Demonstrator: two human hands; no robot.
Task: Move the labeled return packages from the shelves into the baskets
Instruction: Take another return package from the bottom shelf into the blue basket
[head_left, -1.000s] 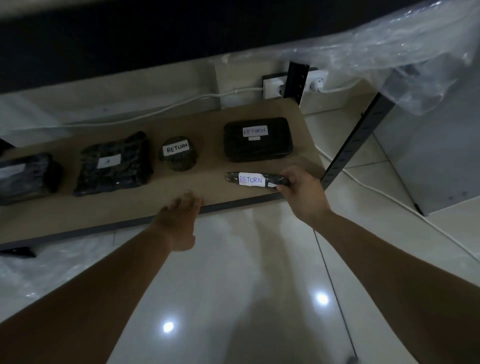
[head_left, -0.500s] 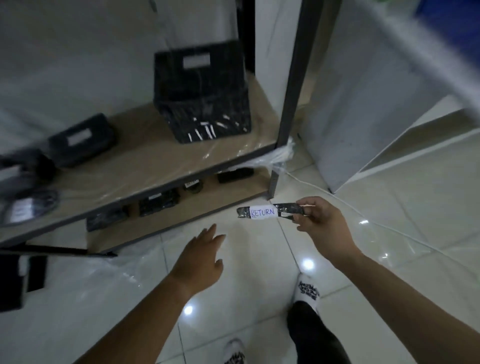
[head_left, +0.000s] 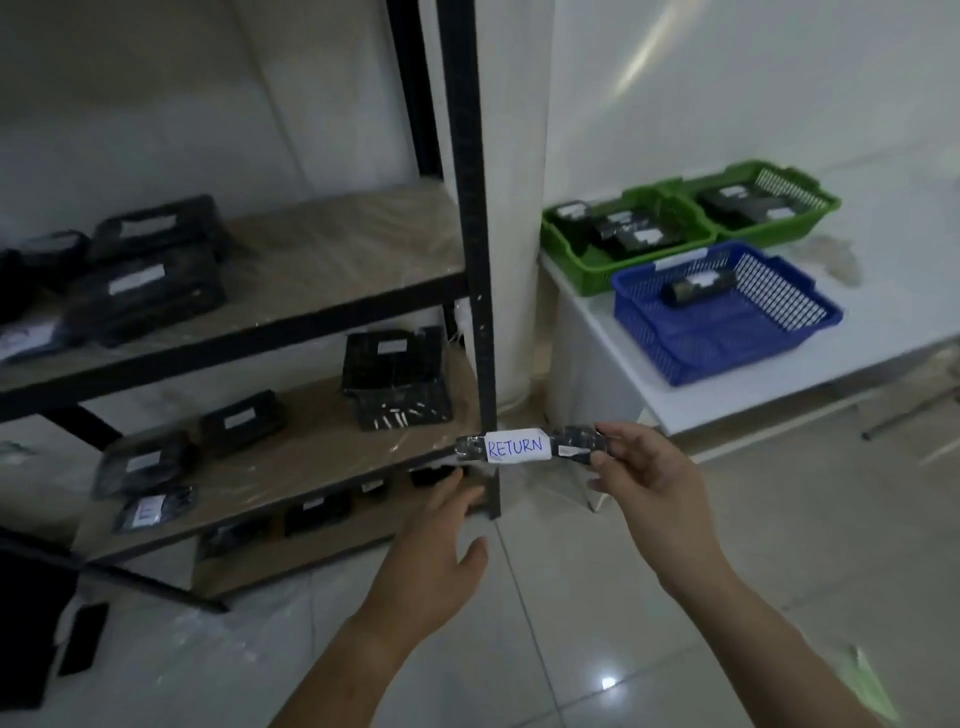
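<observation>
My right hand (head_left: 652, 488) pinches one end of a slim black package (head_left: 524, 447) with a white RETURN label, held level in front of the shelf post. My left hand (head_left: 441, 561) hovers below it, fingers spread, holding nothing. On the white table to the right stand a blue basket (head_left: 722, 338) with one dark package inside and two green baskets (head_left: 587, 270) (head_left: 810, 208) holding several black packages. More black labelled packages lie on the shelves (head_left: 332, 441) at left.
A black metal shelf post (head_left: 475, 260) rises just behind the held package. A white table (head_left: 883, 338) carries the baskets. A black crate (head_left: 395, 379) sits on the middle shelf. Glossy tiled floor lies underfoot, with dark objects (head_left: 31, 634) at the lower left.
The slim RETURN package was lifted off the bottom shelf by my right hand. The view rose from the low shelf to the whole rack, and the baskets on the table came into sight.
</observation>
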